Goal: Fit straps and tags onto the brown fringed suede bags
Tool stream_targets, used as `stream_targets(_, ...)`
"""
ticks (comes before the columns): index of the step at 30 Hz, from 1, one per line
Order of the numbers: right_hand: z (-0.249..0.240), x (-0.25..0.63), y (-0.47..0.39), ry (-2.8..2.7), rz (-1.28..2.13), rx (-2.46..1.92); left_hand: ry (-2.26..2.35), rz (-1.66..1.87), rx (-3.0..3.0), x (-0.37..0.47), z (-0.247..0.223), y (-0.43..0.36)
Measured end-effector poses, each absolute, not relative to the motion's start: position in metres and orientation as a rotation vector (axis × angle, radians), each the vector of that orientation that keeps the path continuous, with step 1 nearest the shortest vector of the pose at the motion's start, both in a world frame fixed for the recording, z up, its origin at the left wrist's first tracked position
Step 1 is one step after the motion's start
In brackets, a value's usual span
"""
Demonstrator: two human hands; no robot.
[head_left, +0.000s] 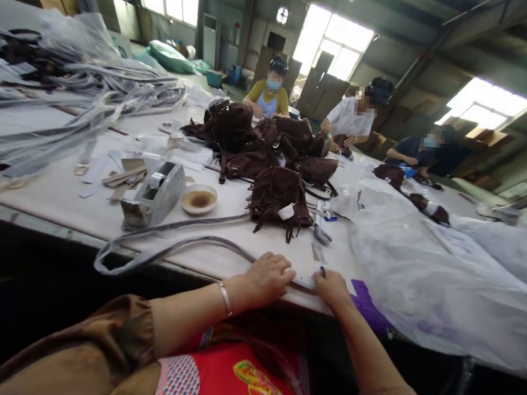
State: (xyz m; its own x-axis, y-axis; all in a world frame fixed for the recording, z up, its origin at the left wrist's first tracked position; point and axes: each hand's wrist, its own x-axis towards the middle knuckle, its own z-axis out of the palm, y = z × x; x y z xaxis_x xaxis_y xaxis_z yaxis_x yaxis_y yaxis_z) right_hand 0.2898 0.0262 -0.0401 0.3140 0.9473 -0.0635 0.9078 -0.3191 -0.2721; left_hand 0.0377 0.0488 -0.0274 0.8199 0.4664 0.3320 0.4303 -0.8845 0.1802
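My left hand (pixel 269 278) is curled over a dark strap (pixel 213 240) in a clear plastic sleeve, near the table's front edge. From there the strap loops out to the left and runs back toward a brown fringed bag (pixel 278 202). Close by on the right, my right hand (pixel 330 287) is closed in a pinch near the strap's end. A small dark tip sticks up between its fingers; what it belongs to is hidden. Scissors (pixel 322 234) lie beyond my hands, beside the bag.
A tape dispenser (pixel 155 197) and a small bowl (pixel 199 199) stand left of the bag. Behind them is a heap of brown bags (pixel 233 127). Plastic-wrapped straps (pixel 67 119) cover the left, plastic sheeting (pixel 406 259) the right. Several people work across the table.
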Motion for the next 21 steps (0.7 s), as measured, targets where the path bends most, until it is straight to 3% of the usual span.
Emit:
stream_targets(8, -0.043, 0.247, 0.038, -1.680, 0.226, -2.310, 0.612, 0.418, 2.953, 0.063, -0.049, 0.060)
stream_targets(15, -0.046, 0.237, 0.032, -1.916, 0.464, -1.828, 0.762, 0.403, 2.877, 0.035, -0.047, 0.060)
stream_targets(21, -0.037, 0.241, 0.036, -2.180, 0.565, -1.698, 0.867, 0.425, 2.806, 0.029, -0.049, 0.067)
